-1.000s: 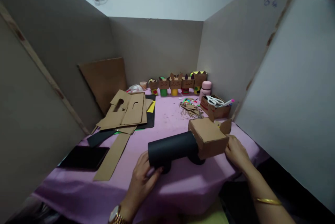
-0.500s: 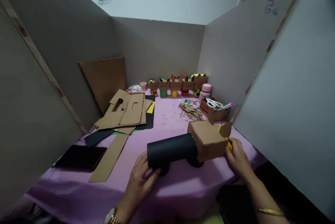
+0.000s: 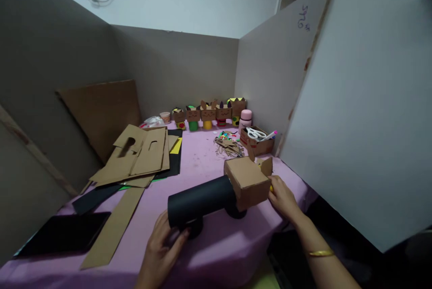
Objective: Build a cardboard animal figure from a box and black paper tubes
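Note:
An animal figure lies in front of me, with a black paper tube point(image 3: 202, 196) as its body and a brown cardboard box point(image 3: 248, 178) as its head. Pointed cardboard ears point(image 3: 266, 166) rise from the box's far right edge, and dark round feet are under the tube. My left hand point(image 3: 164, 239) is closed around the tube's left end and a black foot point(image 3: 195, 228). At the head's right face, my right hand point(image 3: 283, 194) has its fingers on a small yellow piece point(image 3: 271, 187); most of it is hidden by the box and fingers.
Cut cardboard sheets point(image 3: 148, 154) and a black tablet-like slab point(image 3: 64, 235) lie on the left. At the back stand several finished figures point(image 3: 208, 114) and a pink flask point(image 3: 245, 118). Scraps point(image 3: 229, 147) lie near a box point(image 3: 259, 145) holding scissors point(image 3: 255, 133). Partition walls enclose the table.
The view has turned to the right, so everything sits further left in the picture. Both hands keep their places on the figure, which looks almost unmoved.

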Demonstrator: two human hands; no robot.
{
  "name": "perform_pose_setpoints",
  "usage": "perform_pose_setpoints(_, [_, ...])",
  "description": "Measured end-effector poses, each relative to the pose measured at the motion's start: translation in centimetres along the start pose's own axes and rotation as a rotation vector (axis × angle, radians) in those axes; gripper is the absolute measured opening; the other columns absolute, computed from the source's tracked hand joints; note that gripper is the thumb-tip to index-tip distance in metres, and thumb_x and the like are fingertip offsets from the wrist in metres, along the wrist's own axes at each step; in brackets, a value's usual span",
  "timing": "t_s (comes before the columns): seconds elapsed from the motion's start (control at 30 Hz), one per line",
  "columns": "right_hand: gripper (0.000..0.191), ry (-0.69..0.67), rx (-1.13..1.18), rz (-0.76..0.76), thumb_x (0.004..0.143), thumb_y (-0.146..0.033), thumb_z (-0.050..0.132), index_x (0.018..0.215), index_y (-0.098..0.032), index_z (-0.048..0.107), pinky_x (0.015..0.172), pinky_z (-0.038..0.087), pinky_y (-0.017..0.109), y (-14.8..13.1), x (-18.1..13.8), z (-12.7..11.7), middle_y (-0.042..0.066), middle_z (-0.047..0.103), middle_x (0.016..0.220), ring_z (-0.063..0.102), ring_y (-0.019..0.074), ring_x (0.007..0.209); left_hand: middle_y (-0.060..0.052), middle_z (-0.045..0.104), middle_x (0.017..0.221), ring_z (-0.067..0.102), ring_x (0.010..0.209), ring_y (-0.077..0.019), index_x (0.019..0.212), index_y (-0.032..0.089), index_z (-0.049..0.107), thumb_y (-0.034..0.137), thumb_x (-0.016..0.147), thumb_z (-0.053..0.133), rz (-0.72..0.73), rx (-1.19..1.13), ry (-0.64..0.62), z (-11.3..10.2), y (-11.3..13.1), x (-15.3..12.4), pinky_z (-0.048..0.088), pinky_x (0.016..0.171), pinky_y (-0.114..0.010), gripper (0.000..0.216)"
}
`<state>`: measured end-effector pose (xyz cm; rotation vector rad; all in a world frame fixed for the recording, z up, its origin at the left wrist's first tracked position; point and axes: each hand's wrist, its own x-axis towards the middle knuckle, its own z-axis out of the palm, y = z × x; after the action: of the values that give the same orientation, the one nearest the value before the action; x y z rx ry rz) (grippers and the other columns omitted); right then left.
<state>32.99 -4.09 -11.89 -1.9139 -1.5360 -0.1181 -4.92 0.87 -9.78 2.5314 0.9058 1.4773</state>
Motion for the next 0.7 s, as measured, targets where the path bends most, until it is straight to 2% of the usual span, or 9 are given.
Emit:
perform_pose_setpoints(0.3, [0.030, -0.051, 0.028, 0.021, 0.079, -0.021, 0.044, 0.105, -0.015, 0.058, 0.088, 0.045, 0.044, 0.2, 0.1, 0.2, 0.015, 0.058, 0.104, 0.054, 0.0300, 0.101, -0.009, 0.066, 0.112, 0.062, 0.107, -0.0247, 0.114, 0.024, 0.059, 0.033, 0.086, 0.060, -0.120, -0.067, 0.019, -0.4, 0.9, 0.1, 0.053, 0.091, -0.038, 0.029])
perform_pose_setpoints(0.47, [0.030, 0.020, 0.115, 0.032, 0.081, -0.023, 0.043, 0.109, -0.017, 0.053, 0.091, 0.044, 0.047, 0.3, 0.1, 0.2, 0.016, 0.056, 0.110, 0.053, 0.0300, 0.106, -0.009, 0.066, 0.113, 0.064, 0.105, -0.0259, 0.113, 0.024, 0.060, 0.034, 0.085, 0.060, -0.116, -0.046, 0.025, -0.3, 0.6, 0.0, 0.054, 0.090, -0.039, 0.029])
perform_pose_setpoints(0.7, [0.024, 0.146, 0.333, 0.086, 0.083, -0.026, 0.045, 0.105, -0.019, 0.053, 0.090, 0.045, 0.044, 0.4, 0.5, -0.5, 0.012, 0.059, 0.104, 0.056, 0.0269, 0.101, -0.009, 0.067, 0.109, 0.066, 0.104, -0.0275, 0.111, 0.025, 0.059, 0.041, 0.087, 0.055, -0.064, 0.053, 0.008, -0.1, -0.4, 0.1, 0.057, 0.085, -0.037, 0.029])
